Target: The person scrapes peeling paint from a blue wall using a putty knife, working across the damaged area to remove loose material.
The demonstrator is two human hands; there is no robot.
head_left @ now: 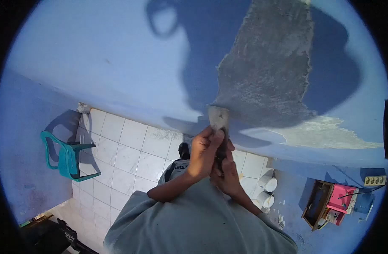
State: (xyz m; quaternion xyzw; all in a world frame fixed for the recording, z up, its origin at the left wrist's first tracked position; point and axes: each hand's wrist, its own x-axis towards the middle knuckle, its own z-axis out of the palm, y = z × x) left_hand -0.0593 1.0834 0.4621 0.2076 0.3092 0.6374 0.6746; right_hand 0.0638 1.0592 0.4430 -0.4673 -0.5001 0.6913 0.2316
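A wide-bladed scraper (218, 117) points up at the blue wall, its blade at the lower left edge of a bare grey patch (266, 72). My left hand (202, 152) is closed round the scraper's neck and upper handle, thumb along the front. Lower down, my right hand (227, 174) grips the dark handle. Ragged paint edges border the grey patch, and a paler stripped area (325, 133) spreads to its lower right. Whether the blade presses on the wall cannot be made out.
A green plastic chair (67, 158) stands at the left wall. White buckets (268, 183) sit on the tiled floor (118, 169) at right, with flakes nearby. Farther right are a wooden cabinet (316, 203), a pink container (343, 197) and a power strip (374, 180).
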